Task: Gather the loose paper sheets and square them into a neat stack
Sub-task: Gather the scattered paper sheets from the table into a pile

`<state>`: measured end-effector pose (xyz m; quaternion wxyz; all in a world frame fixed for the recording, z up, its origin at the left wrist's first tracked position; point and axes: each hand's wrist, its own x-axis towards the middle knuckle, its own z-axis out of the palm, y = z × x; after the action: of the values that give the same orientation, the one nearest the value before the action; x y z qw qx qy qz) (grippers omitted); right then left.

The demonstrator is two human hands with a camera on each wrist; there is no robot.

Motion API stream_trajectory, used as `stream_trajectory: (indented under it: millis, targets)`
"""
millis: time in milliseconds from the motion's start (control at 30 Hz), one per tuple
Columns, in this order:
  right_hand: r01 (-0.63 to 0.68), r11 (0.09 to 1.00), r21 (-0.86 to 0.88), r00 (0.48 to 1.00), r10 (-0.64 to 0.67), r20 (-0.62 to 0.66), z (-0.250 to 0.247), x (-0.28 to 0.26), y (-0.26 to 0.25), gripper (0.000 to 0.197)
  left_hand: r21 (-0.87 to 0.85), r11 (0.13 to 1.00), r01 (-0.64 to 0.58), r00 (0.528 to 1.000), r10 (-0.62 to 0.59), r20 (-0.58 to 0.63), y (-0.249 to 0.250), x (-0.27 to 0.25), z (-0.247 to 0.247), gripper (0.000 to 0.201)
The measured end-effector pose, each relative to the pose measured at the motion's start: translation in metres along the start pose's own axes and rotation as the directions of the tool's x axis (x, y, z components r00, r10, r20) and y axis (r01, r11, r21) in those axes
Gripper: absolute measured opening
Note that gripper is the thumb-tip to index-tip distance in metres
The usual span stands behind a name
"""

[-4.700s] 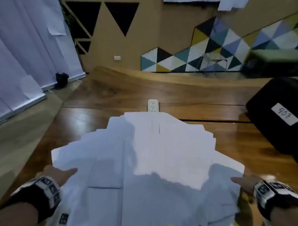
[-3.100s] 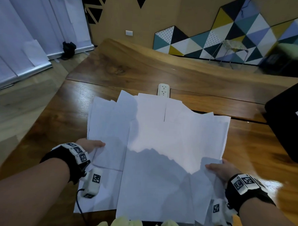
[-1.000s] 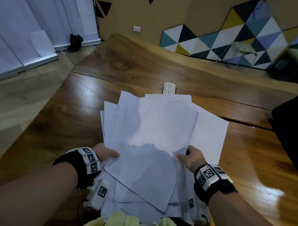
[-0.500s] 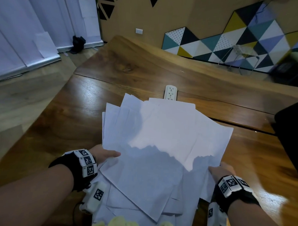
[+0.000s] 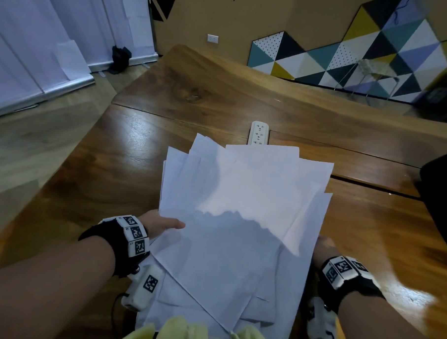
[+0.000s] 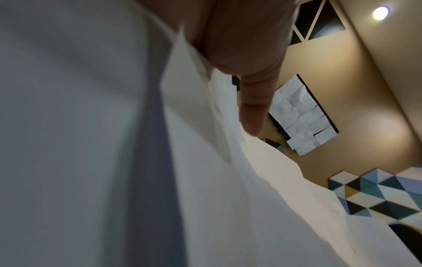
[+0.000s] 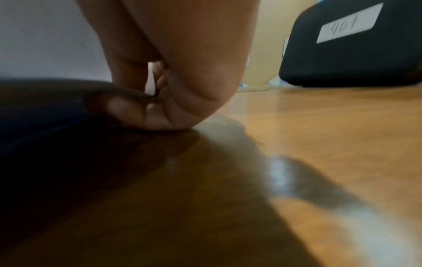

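Note:
A loose fan of white paper sheets (image 5: 240, 221) lies on the wooden table (image 5: 115, 169), its edges uneven and its corners sticking out at the far end. My left hand (image 5: 161, 224) holds the pile's left edge, thumb (image 6: 251, 112) lying on top of the sheets (image 6: 205, 198). My right hand (image 5: 322, 246) is at the pile's right edge, mostly hidden under the paper. In the right wrist view its curled fingers (image 7: 137, 110) rest on the table and reach under the sheets (image 7: 45, 36).
A white power strip (image 5: 258, 132) sits in the table just beyond the sheets. A black case (image 7: 351, 45) labelled 407 stands on the right (image 5: 441, 194). The table's left edge drops to the floor (image 5: 26, 148).
Both hands have drawn the wide spread of sheets inward into a narrower pile. In the last half second the right hand pushed the right-side sheets further left and slid under their edge.

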<state>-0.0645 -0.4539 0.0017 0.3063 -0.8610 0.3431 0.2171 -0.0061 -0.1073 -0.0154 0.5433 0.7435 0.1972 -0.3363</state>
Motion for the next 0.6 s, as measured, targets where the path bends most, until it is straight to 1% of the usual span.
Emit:
stream_trajectory:
  millis: [67, 100, 133, 167, 200, 233, 267, 300, 333, 367, 400, 433, 500, 533, 600]
  targets:
    - [-0.014, 0.998, 0.069, 1.000, 0.014, 0.011, 0.003, -0.001, -0.007, 0.035, 0.041, 0.999, 0.009, 0.998, -0.007, -0.060, 0.001, 0.004, 0.002, 0.040]
    - [-0.039, 0.987, 0.154, 0.999, 0.037, 0.017, 0.002, -0.004, -0.009, 0.033, 0.053, 0.998, 0.021, 0.997, -0.017, -0.078, 0.001, 0.005, 0.002, 0.040]
    - [-0.087, 0.956, 0.281, 0.996, 0.091, 0.001, -0.002, -0.005, -0.009, 0.029, 0.063, 0.997, 0.033, 0.996, -0.028, -0.085, 0.002, 0.005, 0.002, 0.040]
    - [-0.116, 0.925, 0.363, 0.991, 0.132, -0.021, -0.006, -0.005, -0.005, 0.025, 0.067, 0.997, 0.041, 0.996, -0.035, -0.087, 0.004, 0.003, 0.001, 0.040]
    - [-0.181, 0.849, 0.497, 0.981, 0.191, 0.031, -0.008, -0.003, 0.001, 0.034, 0.052, 0.998, 0.037, 0.997, -0.033, -0.073, 0.005, 0.001, 0.001, 0.041]
    - [-0.188, 0.727, 0.660, 0.980, 0.180, 0.081, -0.009, -0.005, 0.007, 0.049, 0.028, 0.999, 0.027, 0.998, -0.025, -0.055, 0.005, 0.000, 0.001, 0.042]
    - [-0.183, 0.633, 0.753, 0.982, 0.153, 0.110, -0.009, -0.005, 0.016, 0.064, 0.008, 1.000, 0.011, 1.000, -0.011, -0.029, 0.004, -0.001, 0.001, 0.042]
    - [-0.211, 0.588, 0.781, 0.977, 0.159, 0.144, -0.006, -0.002, 0.022, 0.071, -0.003, 1.000, -0.005, 1.000, 0.005, -0.010, 0.004, -0.001, 0.002, 0.043]
    - [-0.223, 0.622, 0.751, 0.975, 0.159, 0.158, -0.003, 0.003, 0.025, 0.070, -0.004, 1.000, -0.019, 1.000, 0.019, -0.003, 0.003, 0.000, 0.004, 0.043]
    - [-0.210, 0.683, 0.700, 0.977, 0.169, 0.128, 0.002, 0.007, 0.027, 0.066, 0.003, 1.000, -0.025, 1.000, 0.025, -0.013, 0.003, 0.000, 0.007, 0.043]
    - [-0.182, 0.772, 0.609, 0.982, 0.174, 0.073, 0.004, 0.008, 0.023, 0.062, 0.019, 0.999, -0.030, 0.999, 0.031, -0.033, 0.002, 0.002, 0.010, 0.043]
    - [-0.144, 0.834, 0.533, 0.987, 0.162, 0.013, 0.008, 0.011, 0.020, 0.055, 0.039, 0.999, -0.031, 0.998, 0.032, -0.048, 0.002, 0.002, 0.013, 0.043]
    - [-0.087, 0.892, 0.445, 0.994, 0.108, -0.023, 0.014, 0.014, 0.013, 0.034, 0.081, 0.997, -0.015, 0.998, 0.021, -0.065, 0.001, 0.004, 0.018, 0.043]
    - [-0.070, 0.904, 0.421, 0.996, 0.088, -0.023, 0.015, 0.017, 0.011, 0.027, 0.099, 0.995, -0.007, 0.998, 0.013, -0.065, 0.002, 0.003, 0.020, 0.044]
    - [-0.051, 0.905, 0.422, 0.997, 0.072, -0.035, 0.017, 0.023, 0.013, 0.027, 0.136, 0.991, -0.005, 0.997, 0.015, -0.071, 0.004, 0.003, 0.025, 0.045]
